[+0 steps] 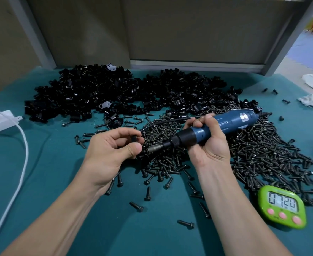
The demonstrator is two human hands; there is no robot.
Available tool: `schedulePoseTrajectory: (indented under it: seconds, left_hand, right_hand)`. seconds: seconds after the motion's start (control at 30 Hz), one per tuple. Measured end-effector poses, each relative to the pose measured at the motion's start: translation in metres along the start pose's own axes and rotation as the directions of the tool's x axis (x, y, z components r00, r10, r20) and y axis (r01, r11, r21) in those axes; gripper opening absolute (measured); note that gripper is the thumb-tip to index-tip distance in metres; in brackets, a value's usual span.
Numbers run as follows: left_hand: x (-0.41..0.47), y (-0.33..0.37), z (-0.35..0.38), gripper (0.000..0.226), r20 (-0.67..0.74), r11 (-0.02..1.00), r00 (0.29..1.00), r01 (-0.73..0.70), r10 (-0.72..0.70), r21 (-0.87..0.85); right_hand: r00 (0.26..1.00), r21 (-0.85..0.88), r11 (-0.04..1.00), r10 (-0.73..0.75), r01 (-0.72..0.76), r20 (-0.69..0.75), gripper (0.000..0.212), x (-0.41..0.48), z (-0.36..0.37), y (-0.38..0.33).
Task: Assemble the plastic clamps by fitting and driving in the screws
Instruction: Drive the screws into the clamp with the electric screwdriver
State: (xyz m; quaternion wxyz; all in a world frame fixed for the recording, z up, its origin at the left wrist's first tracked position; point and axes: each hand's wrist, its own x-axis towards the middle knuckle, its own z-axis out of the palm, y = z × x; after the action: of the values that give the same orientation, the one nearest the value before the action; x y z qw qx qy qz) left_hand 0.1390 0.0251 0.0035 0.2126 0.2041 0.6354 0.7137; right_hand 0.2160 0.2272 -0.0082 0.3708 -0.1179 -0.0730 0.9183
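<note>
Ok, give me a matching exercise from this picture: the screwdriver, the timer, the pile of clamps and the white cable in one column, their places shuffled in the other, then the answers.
1 screwdriver
2 timer
3 pile of clamps
4 cable

A along the left side of the table
B gripped in the right hand
C near side, at the right
D far side, by the wall

Pairs: 1-B, 2-C, 3-D, 4-A
</note>
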Motion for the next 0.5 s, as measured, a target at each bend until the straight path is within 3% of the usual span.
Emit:
schedulePoseTrajectory:
  seconds: [0.5]
  left_hand:
    - [-0.0004, -0.0052, 0.0034, 0.043, -0.026, 0.996, 0.997, -0.069, 0.071, 0.047]
  right_hand:
    - [1.0, 0.016, 1.0, -0.005, 0.006, -0.021, 0.033, 0.0016, -0.0006, 0.0026]
